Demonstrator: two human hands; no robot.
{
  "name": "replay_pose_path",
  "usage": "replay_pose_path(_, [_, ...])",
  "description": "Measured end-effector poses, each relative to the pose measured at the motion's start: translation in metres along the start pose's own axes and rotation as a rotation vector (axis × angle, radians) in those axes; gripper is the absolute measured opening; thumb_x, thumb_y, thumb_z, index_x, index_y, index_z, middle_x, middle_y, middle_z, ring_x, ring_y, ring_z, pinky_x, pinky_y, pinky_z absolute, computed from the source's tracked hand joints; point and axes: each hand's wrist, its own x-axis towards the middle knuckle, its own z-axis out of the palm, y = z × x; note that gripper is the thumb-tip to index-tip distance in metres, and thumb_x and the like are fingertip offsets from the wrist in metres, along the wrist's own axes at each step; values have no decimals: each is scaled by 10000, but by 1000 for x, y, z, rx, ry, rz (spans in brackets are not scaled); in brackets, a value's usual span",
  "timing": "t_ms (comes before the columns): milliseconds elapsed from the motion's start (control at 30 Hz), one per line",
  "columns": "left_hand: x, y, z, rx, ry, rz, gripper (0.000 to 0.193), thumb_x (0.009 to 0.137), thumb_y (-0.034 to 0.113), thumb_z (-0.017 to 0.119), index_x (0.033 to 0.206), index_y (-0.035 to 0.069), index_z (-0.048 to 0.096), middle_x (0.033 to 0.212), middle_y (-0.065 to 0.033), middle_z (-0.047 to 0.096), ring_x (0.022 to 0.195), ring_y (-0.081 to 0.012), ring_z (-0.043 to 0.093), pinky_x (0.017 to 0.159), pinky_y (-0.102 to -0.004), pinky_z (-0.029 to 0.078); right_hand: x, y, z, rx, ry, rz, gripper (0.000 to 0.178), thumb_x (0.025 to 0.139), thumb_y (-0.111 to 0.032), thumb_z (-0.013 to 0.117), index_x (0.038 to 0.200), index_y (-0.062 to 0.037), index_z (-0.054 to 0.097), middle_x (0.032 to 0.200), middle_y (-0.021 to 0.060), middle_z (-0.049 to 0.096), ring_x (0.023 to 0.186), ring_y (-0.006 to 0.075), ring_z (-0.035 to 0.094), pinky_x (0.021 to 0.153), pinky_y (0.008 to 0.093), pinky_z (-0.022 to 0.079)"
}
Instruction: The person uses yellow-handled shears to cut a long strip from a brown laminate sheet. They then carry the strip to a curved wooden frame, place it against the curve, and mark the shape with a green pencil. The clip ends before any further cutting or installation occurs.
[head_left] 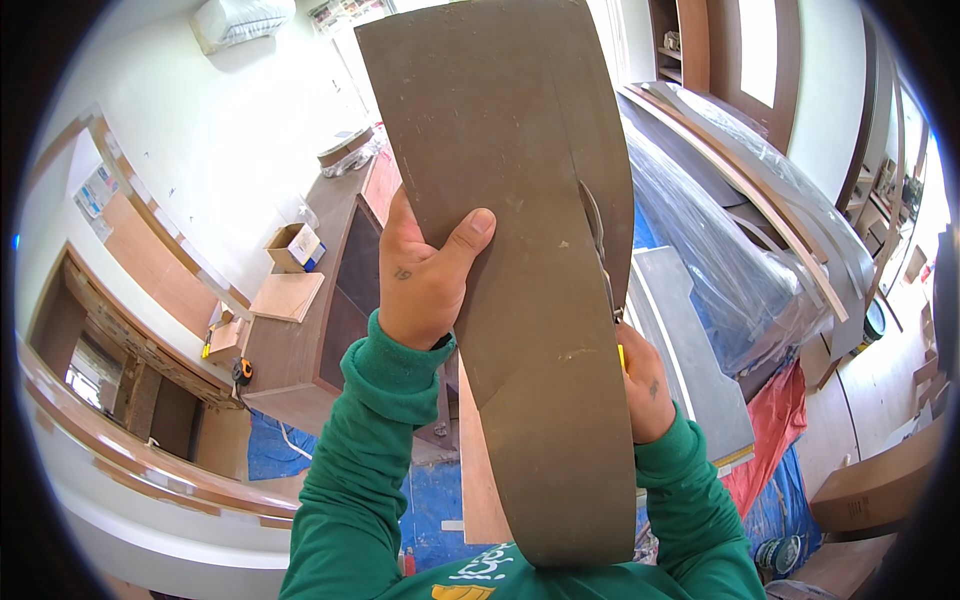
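Note:
A long brown flexible sheet (500, 150), like laminate, stands up in front of me, its lower end curving toward my chest. My left hand (425, 275) is closed on its left edge, thumb on the near face and fingers behind. A cut runs down the sheet's right side, parting a strip at the edge. In that slit sits the dark metal blade of snips (594, 215). My right hand (648, 388) grips them at the sheet's right edge; a bit of yellow handle shows, and the fingers are partly hidden behind the sheet.
To the left stands a brown cabinet (335, 280) bearing a small open box (293, 247), a wood offcut (287, 297) and a tape measure (242, 371). Plastic-wrapped panels (700, 260) and long strips fill the right. A grey panel (690, 350) lies beside my right arm; a cardboard box (880, 480) sits lower right.

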Motion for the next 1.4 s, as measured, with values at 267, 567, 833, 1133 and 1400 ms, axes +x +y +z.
replay_pose_path(267, [1, -2, -3, -14, -10, 10, 457, 973, 41, 696, 1389, 9, 508, 1298, -115, 656, 1164, -204, 637, 1026, -359, 517, 0, 0, 3, 1, 32, 24, 364, 934, -274, 650, 932, 79, 561, 736, 200, 523, 671, 296, 459, 646, 395, 424])
replay_pose_path(567, [-1, 0, -2, -7, 0, 52, 406, 985, 44, 682, 1362, -1, 537, 1221, -114, 683, 1078, -183, 673, 922, -325, 573, 8, -4, 1, -49, 1, -50, 356, 949, -276, 618, 950, 73, 551, 778, 218, 547, 706, 316, 495, 677, 403, 444])
replay_pose_path(833, [-1, 0, -4, -18, -8, 45, 417, 983, 59, 692, 1366, -2, 536, 1233, -116, 681, 1080, -185, 674, 923, -325, 571, 7, -11, 2, -29, 16, -34, 314, 949, -240, 626, 975, 72, 598, 793, 209, 599, 721, 288, 549, 694, 404, 464])
replay_pose_path(1133, [-4, 1, -2, -29, -12, 18, 440, 984, 55, 688, 1385, -7, 518, 1251, -120, 674, 1105, -190, 667, 945, -330, 566, 12, -12, 7, 10, 34, -79, 325, 947, -242, 642, 1035, 70, 624, 816, 184, 644, 744, 238, 583, 711, 373, 485])
replay_pose_path(1400, [-2, -1, -3, -55, -14, 18, 451, 983, 52, 688, 1394, -7, 512, 1260, -121, 669, 1113, -191, 665, 949, -332, 566, 13, -11, 9, -9, 39, -25, 323, 928, -230, 665, 1047, 69, 633, 838, 182, 661, 756, 237, 604, 710, 372, 489])
